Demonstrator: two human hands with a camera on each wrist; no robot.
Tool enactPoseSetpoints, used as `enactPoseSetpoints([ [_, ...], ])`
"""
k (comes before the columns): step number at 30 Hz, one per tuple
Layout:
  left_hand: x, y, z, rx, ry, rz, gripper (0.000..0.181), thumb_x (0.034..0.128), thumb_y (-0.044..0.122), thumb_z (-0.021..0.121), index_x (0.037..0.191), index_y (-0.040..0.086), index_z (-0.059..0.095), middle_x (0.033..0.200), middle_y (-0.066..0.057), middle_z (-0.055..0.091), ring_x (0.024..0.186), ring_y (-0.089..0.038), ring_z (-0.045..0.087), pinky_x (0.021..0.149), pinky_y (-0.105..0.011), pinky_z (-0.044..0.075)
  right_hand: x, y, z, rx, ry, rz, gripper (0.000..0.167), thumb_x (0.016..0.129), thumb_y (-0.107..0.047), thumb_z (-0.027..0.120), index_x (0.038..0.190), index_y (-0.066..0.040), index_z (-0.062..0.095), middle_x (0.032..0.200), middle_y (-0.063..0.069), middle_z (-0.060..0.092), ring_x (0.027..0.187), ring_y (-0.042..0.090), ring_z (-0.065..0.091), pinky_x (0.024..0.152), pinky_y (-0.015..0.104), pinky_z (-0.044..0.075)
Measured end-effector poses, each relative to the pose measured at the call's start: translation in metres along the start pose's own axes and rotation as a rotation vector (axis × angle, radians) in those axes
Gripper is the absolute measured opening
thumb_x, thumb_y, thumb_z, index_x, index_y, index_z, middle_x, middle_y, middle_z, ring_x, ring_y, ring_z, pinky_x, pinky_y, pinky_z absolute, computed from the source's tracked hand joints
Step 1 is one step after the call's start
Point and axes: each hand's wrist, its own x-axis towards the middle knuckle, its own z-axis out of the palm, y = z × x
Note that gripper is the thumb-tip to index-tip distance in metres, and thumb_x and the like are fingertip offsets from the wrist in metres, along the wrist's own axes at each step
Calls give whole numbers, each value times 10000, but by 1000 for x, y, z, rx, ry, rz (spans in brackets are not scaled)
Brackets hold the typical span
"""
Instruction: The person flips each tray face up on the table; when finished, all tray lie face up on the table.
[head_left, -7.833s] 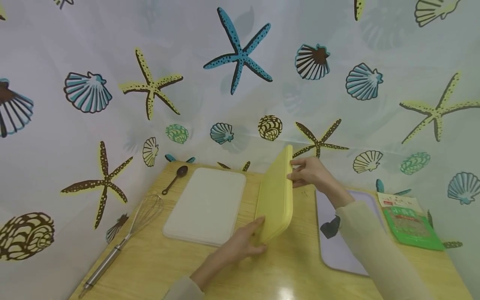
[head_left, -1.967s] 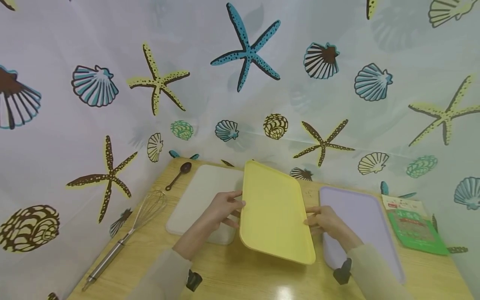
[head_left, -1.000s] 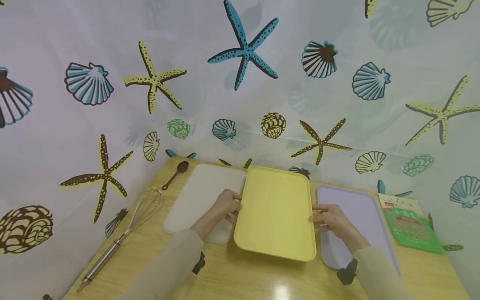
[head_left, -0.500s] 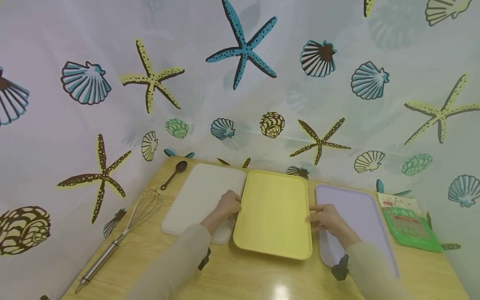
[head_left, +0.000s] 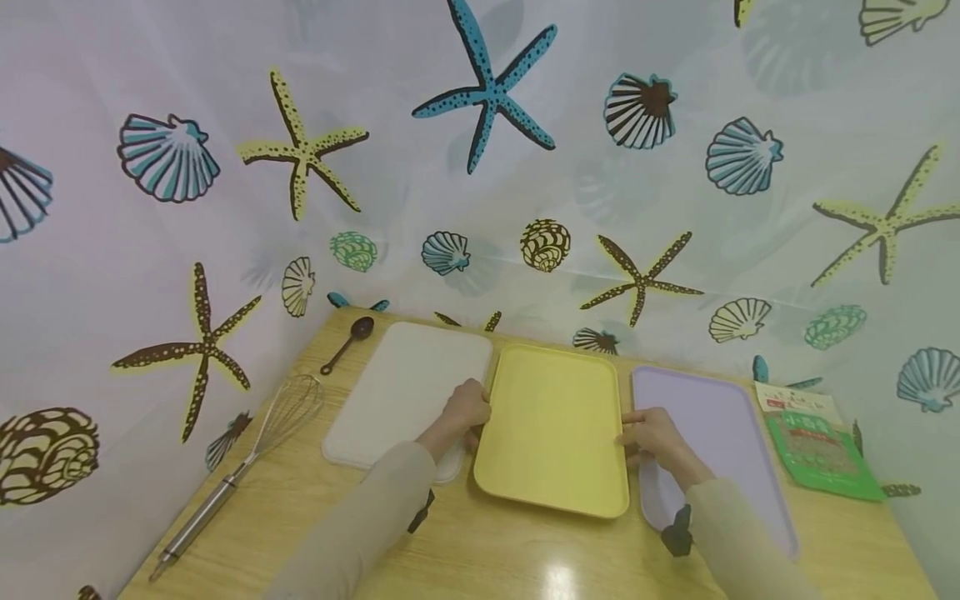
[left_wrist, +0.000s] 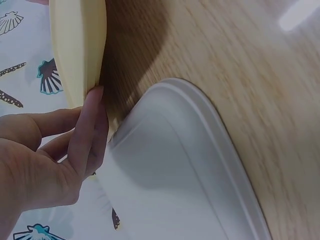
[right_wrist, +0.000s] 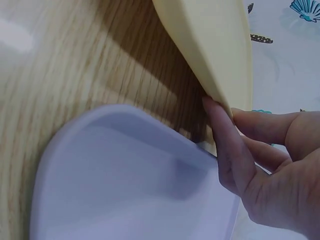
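A yellow tray [head_left: 553,429] lies between a white tray [head_left: 412,392] and a lavender tray [head_left: 705,425]. My left hand [head_left: 462,412] grips its left edge, thumb and fingertips on the rim. On the right edge my right hand [head_left: 657,440] pinches the rim. The left wrist view shows the yellow tray [left_wrist: 80,45] held just above the wood by the left hand [left_wrist: 60,150], beside the white tray's corner [left_wrist: 165,150]. In the right wrist view the right hand [right_wrist: 270,165] holds the yellow tray [right_wrist: 220,45] over the lavender tray's [right_wrist: 130,175] side, with shadow beneath.
A whisk [head_left: 247,462] and a dark spoon [head_left: 349,342] lie on the wooden table [head_left: 480,558] at the left. A green and white packet [head_left: 817,442] is at the right. Behind stands a curtain [head_left: 525,183] patterned with shells and starfish.
The yellow tray was upright on its side, then turned to face up, and has been lowered to lie nearly flat between the other trays. Both hands have moved to its opposite sides.
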Motion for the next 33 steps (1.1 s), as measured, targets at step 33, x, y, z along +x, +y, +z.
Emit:
enactPoseSetpoints([
  [33, -7, 10, 14, 177, 71, -36, 54, 857, -53, 510, 845, -11, 542, 762, -132, 577, 655, -280, 620, 552, -333, 546, 10, -3, 8, -281, 92, -47, 428, 702, 193, 606, 1126, 227, 564, 883, 333, 632, 556, 254, 657, 484, 321, 573],
])
